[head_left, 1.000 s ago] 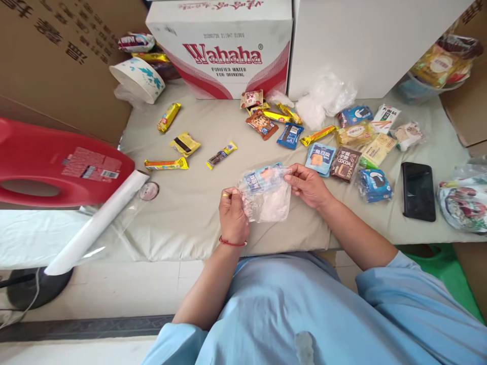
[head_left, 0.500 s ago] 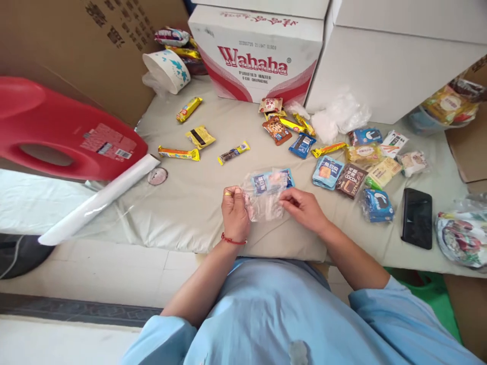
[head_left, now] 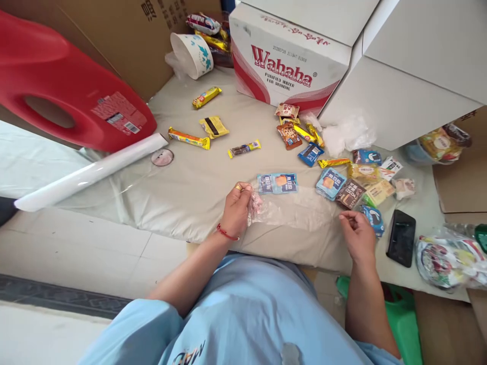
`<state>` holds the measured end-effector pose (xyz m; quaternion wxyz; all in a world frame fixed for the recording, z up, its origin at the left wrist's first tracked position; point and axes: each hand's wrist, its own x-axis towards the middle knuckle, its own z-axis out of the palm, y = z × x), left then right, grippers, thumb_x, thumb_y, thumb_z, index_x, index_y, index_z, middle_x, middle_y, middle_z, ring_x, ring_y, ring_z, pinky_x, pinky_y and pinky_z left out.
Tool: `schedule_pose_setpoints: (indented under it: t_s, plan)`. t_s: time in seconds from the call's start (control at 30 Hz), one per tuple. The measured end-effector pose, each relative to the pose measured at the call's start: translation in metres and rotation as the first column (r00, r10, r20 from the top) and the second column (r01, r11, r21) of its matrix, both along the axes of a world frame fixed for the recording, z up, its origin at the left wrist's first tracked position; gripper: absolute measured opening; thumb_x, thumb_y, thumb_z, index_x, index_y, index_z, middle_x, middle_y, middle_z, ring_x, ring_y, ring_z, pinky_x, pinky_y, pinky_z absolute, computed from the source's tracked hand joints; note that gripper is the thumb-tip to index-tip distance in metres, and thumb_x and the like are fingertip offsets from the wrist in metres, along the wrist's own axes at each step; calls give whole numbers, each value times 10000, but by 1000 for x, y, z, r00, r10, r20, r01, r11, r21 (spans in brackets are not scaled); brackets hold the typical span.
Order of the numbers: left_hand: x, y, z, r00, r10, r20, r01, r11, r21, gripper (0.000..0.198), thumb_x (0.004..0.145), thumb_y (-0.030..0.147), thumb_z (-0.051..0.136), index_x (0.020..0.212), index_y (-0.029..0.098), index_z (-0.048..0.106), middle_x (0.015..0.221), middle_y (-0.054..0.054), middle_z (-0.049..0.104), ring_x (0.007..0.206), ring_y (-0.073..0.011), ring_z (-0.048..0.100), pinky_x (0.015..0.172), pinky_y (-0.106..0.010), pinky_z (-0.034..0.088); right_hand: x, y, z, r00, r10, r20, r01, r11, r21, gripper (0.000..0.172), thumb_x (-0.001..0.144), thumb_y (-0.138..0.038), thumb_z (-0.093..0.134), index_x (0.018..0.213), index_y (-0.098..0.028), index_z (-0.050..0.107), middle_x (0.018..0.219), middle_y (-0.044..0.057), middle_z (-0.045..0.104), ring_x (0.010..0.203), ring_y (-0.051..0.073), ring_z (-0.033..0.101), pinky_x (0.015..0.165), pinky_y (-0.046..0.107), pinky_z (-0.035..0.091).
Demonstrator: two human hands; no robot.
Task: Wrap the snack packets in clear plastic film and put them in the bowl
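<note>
My left hand (head_left: 236, 209) is closed, pinching one end of a clear plastic film (head_left: 289, 215) close above the table. Something small and pinkish (head_left: 256, 204) shows through the crumpled part beside its fingers; what it is I cannot tell. From there the film stretches rightward to my right hand (head_left: 358, 235), whose thumb and fingers pinch together at its faint far end. Just behind the film lies a pair of blue snack packets (head_left: 277, 183) side by side. A blue snack packet (head_left: 373, 219) and a brown cocoa packet (head_left: 350, 194) are next to my right hand.
Wrapped snack bars (head_left: 244, 148) lie scattered across the covered table. A black phone (head_left: 402, 238) sits at the right. A red jug (head_left: 76, 86) and a white roll (head_left: 95, 170) occupy the left. Behind stand a Wahaha carton (head_left: 285, 66) and a paper cup (head_left: 192, 56).
My right hand has moved away to the right, drawing the plastic out from a crumpled bunch into a long strip. The blue packets behind it are now uncovered. The view has turned slightly.
</note>
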<state>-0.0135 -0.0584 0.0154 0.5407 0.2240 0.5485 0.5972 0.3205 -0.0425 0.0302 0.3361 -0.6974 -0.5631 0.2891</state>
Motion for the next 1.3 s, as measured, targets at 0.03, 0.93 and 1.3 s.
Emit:
schedule_pose_setpoints:
  t_s: [0.03, 0.93, 1.3]
  plan:
    - [2, -2, 2, 999, -27, -37, 28, 999, 25, 341, 906, 552, 651, 884, 255, 484, 608, 62, 589, 444, -115, 489, 437, -247, 427, -9, -3, 6, 1000, -30, -1, 30, 998, 58, 343, 825, -515, 740, 932, -190, 716, 861, 36, 664, 670, 152, 553, 643, 301, 464]
    - [-20, -24, 14, 922, 296, -250, -242, 944, 225, 326, 1016, 551, 538, 947, 235, 492, 720, 31, 678, 549, -106, 589, 578, -250, 458, -120, -19, 36, 732, 476, -488, -380, 879, 289, 166, 976, -365, 653, 863, -258, 594, 900, 24, 525, 825, 178, 551, 705, 300, 492]
    - [-42, -114, -1, 749, 91, -657, -27, 994, 107, 242, 1057, 460, 462, 1028, 240, 561, 875, -41, 760, 810, -185, 712, 731, -322, 538, -37, -27, 42, 904, 412, -117, -424, 899, -111, 470, 1053, -592, 446, 1143, -242, 745, 1143, 104, 742, 999, 239, 701, 827, 362, 581]
